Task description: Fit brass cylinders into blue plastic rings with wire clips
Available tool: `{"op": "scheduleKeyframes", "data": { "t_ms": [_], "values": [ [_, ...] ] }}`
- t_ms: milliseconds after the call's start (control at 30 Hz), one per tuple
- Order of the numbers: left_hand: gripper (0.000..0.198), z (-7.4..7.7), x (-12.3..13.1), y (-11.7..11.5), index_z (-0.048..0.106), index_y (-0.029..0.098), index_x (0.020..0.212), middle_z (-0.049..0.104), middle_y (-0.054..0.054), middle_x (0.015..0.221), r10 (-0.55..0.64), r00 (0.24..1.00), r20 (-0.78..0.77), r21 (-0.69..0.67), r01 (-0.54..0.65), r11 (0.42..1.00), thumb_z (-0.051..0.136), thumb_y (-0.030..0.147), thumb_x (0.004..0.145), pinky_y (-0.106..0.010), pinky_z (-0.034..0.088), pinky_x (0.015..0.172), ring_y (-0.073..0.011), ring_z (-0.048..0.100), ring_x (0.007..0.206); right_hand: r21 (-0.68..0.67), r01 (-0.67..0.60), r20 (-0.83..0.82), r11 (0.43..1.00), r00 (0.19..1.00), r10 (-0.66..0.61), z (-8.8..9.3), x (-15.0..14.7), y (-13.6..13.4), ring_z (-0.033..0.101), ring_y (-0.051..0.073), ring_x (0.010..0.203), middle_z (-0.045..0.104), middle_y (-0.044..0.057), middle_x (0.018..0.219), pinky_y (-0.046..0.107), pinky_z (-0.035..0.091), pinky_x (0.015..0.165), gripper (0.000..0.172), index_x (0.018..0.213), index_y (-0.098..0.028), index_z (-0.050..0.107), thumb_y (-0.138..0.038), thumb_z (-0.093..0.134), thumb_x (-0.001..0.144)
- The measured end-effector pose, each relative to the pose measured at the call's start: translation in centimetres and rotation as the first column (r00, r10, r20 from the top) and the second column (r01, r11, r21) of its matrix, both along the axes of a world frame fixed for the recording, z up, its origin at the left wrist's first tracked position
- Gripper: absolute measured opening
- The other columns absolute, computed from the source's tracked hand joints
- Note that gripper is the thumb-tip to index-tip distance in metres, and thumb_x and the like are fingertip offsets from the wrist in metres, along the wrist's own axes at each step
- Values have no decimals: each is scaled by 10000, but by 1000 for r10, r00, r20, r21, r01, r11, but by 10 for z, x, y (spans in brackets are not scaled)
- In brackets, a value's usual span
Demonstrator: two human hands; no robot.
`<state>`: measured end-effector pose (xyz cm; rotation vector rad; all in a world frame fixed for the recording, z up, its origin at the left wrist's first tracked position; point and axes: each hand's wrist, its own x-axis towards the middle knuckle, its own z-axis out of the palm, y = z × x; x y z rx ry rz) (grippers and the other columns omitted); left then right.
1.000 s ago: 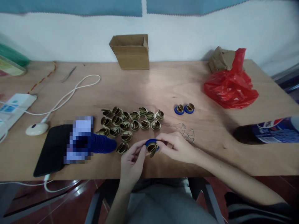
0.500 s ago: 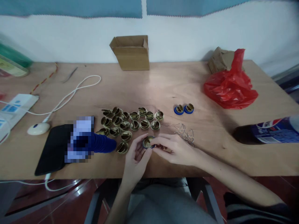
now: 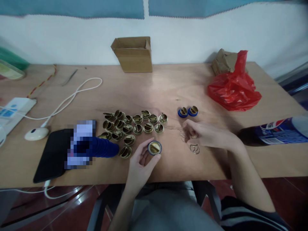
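My left hand (image 3: 142, 160) grips a round blue-rimmed cap (image 3: 155, 148) with a pale gold metal centre between thumb and fingers, just above the table's front part. Off to the right, my right hand (image 3: 198, 134) reaches down with curled fingers among several thin silver wire rings (image 3: 194, 149). Its fingertips are partly hidden, so I cannot see whether a ring is between them. Several brass-coloured round pieces with raised flaps (image 3: 138, 128) lie in rough rows to the left. Two blue-based pieces with flaps (image 3: 183, 112) sit beyond my right hand.
A blue ribbed cylinder (image 3: 104, 147) lies by a black phone (image 3: 49, 157) at left, near a white cable (image 3: 72, 93) and power strip (image 3: 15, 109). An open cardboard box (image 3: 137, 61) stands at the back. A red plastic bag (image 3: 234, 91) and a cola bottle (image 3: 274, 131) are at right.
My right hand has left the blue-rimmed cap and moved right to the wire rings. My left hand stays in place, still holding the cap, whose face now shows fully.
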<state>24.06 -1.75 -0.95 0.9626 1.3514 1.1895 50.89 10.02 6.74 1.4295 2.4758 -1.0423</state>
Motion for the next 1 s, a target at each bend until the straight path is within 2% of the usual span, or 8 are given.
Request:
{"op": "scheduleKeyframes", "data": {
  "t_ms": [100,267,400,500,667,800,1000],
  "values": [
    [465,1,0,0,699,230,1226,729,-97,1298,18,1000,-1,-5,-18,1000,809,274,776,-398,548,1087,-248,708,1198,10,6,16,1000,1000,-6,-2,-5,1,580,167,659,662,-13,764,275,323,573,323,1037,-212,558,-259,784,812],
    [474,1,1,1,698,231,1240,723,-103,1312,16,1000,20,-5,-16,1000,811,270,781,-386,551,1078,-239,709,1193,44,-9,-76,999,997,12,-5,-18,3,555,142,620,646,-15,727,267,333,578,125,888,-208,569,-132,667,867],
    [465,1,1,0,701,231,1235,730,-97,1298,18,999,28,-5,-17,1000,811,271,785,-368,553,1071,-228,711,1185,147,-16,-92,989,995,30,-10,-20,4,542,149,654,634,8,739,279,341,621,136,790,-192,588,-91,601,881],
    [462,2,0,0,700,227,1240,727,-96,1301,13,1000,15,-5,-13,1000,809,274,793,-365,542,1085,-226,704,1196,180,-52,-119,982,990,75,-11,-18,4,551,161,698,637,23,772,288,358,664,136,804,-185,602,-81,574,887],
    [457,2,0,1,697,225,1234,741,-88,1269,-8,1000,23,15,8,1000,808,270,794,-336,564,1045,-209,722,1153,217,1,-192,976,980,42,-8,-13,5,475,144,644,564,0,728,285,334,644,168,806,-190,557,-201,546,974],
    [447,4,1,3,695,217,1220,747,-94,1248,-21,1000,12,29,21,999,799,279,789,-351,588,1010,-219,736,1116,242,2,-247,970,967,59,-4,-12,7,459,139,642,555,-2,738,279,327,626,184,803,-194,554,-229,546,983],
    [451,5,3,2,690,217,1222,751,-98,1232,-25,1000,0,27,25,999,792,287,789,-367,580,1023,-223,736,1110,220,35,-270,975,963,27,-4,-14,7,470,128,622,546,-19,695,262,335,618,146,800,-193,568,-86,510,881]
  ]
}}
